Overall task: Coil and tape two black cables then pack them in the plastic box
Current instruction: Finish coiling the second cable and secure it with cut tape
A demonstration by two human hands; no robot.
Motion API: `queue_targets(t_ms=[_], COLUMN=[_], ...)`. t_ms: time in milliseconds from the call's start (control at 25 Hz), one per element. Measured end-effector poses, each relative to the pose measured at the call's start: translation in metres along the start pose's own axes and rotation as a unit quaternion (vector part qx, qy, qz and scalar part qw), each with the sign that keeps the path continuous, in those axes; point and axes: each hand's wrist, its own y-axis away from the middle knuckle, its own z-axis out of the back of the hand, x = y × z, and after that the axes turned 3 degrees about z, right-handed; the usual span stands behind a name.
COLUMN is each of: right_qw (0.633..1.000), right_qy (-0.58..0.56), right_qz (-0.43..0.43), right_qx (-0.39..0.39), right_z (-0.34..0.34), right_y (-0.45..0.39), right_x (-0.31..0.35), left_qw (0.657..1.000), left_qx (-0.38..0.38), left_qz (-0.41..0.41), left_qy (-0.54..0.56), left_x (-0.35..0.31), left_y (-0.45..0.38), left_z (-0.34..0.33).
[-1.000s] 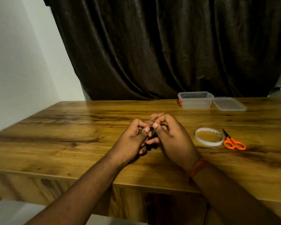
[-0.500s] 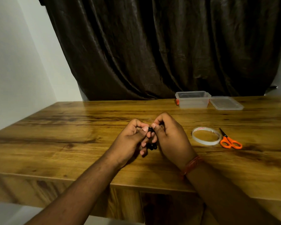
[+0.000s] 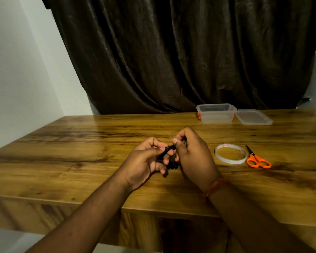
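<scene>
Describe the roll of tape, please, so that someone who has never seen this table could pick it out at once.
On the wooden table, look just beyond the right hand, on its right side. The roll of tape lies flat there, a thin whitish ring with bare wood showing through its middle. The orange-handled scissors lie against its right edge, and it is the only round thing on the table.
</scene>
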Motion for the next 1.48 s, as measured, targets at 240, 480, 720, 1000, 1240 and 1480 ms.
queue_targets(t_ms=[240,480,720,1000,1240,1480], right_qw=[1.000,0.999,0.999,0.997,0.982,0.928], right_qy=[-0.012,-0.029,-0.018,-0.030,-0.116,-0.264], right_qz=[-0.011,-0.006,-0.016,-0.001,-0.102,-0.214], right_qx=[0.012,0.020,0.025,-0.066,0.111,0.154], right_z=[0.002,0.003,0.003,0.013,0.005,0.001], right_y=[0.001,0.001,0.001,0.000,0.004,0.002], right_x=[0.003,0.004,0.004,0.004,0.011,0.011], left_qw=[1.000,1.000,0.999,0.992,0.989,0.994], left_qx=[0.004,0.008,0.009,-0.086,-0.116,-0.098], left_qz=[0.021,0.021,0.032,0.029,0.022,-0.030], left_qy=[0.023,0.012,0.006,0.090,0.086,-0.041], left_x=[-0.001,-0.001,-0.002,-0.006,-0.006,0.003], left_y=[0.000,0.001,0.001,-0.003,-0.007,-0.006], left_z=[0.001,0.000,-0.002,0.005,0.008,0.004])
